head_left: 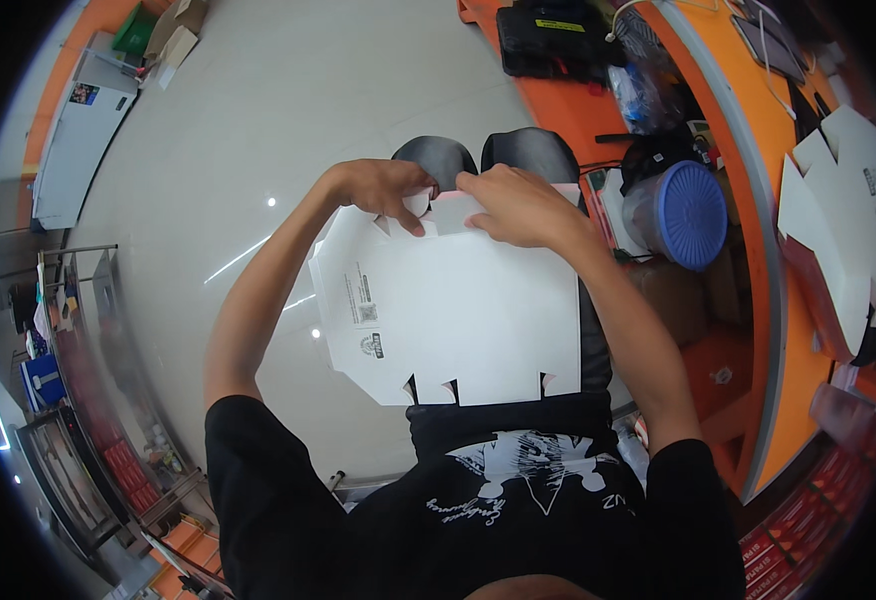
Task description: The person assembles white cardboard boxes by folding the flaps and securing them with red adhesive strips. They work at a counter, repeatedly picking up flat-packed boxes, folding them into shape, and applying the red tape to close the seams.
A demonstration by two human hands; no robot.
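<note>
A flat white cardboard box blank (478, 310) lies across my lap, with slots along its near edge and small dark print on its left part. At its far edge, my left hand (383, 190) pinches a small flap near the left corner, thumb on the white face. A short way to the right, my right hand (523, 207) grips a narrow folded-up flap (450, 212) on that same edge, its thumb and fingers closed on the card. Some fingertips of both hands are hidden behind the flaps.
More white box blanks (838, 215) stand on the orange table (798, 400) at the right. Under it are a tub with a blue lid (693, 215) and a black case (553, 40). A metal rack (78, 250) and a white fridge-like cabinet (88, 130) stand left.
</note>
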